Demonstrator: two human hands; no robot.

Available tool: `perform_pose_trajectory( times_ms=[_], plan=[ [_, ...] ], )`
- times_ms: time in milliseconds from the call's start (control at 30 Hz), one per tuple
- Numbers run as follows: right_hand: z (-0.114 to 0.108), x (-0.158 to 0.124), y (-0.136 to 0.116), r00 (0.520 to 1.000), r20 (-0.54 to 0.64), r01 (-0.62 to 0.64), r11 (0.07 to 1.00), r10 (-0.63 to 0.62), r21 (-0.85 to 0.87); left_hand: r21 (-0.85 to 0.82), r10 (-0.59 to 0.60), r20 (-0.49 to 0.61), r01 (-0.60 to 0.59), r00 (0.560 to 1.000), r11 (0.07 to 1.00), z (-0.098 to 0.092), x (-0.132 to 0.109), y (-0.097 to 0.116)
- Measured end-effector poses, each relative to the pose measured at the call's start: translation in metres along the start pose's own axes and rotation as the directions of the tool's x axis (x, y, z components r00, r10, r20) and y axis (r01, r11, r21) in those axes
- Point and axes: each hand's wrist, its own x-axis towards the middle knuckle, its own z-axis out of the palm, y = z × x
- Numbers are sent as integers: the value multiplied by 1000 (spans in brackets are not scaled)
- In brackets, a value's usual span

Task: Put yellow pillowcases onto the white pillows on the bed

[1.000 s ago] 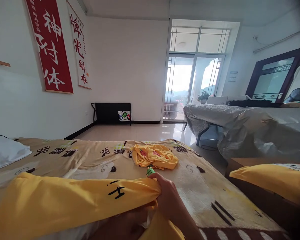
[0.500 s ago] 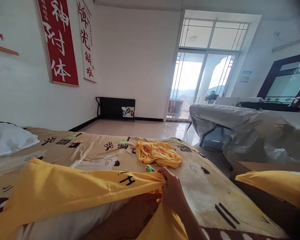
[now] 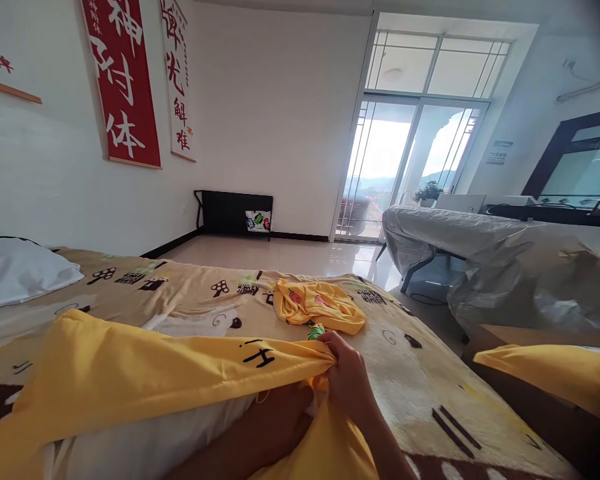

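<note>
A yellow pillowcase (image 3: 180,360) with black "Hi" lettering stretches across the front of the bed, partly over a white pillow (image 3: 150,427). My right hand (image 3: 347,373) pinches the edge of its opening between thumb and fingers. Beneath the raised fabric, my left hand (image 3: 293,410) is closed, in shadow by the pillow; a bit of white cloth shows at its knuckles, and its fingertips are hidden. Beyond my right hand lies a crumpled yellow cloth (image 3: 325,307) with pink and green prints.
A beige patterned blanket (image 3: 405,387) covers the bed. At left lies another white pillow (image 3: 25,273). To the right are a cardboard box (image 3: 510,333) with yellow fabric (image 3: 550,367) on it and a plastic-covered table (image 3: 505,260). A black folded frame (image 3: 225,213) leans by the far wall.
My left hand has drawn back slightly to the left and curled more tightly under the fabric. My right hand keeps its pinch on the pillowcase. The camera view has shifted a little.
</note>
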Motion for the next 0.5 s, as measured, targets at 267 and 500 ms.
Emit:
perform_pose_trajectory(
  times_ms=[267, 500],
  plan=[
    [-1, 2, 5, 994, 99, 45, 994, -36, -100, 47, -23, -44, 25, 999, 999, 2, 0, 1],
    [-6, 1, 10, 984, 180, 69, 953, -16, -294, 16, -54, -38, 55, 998, 998, 6, 1, -2]
  ],
)
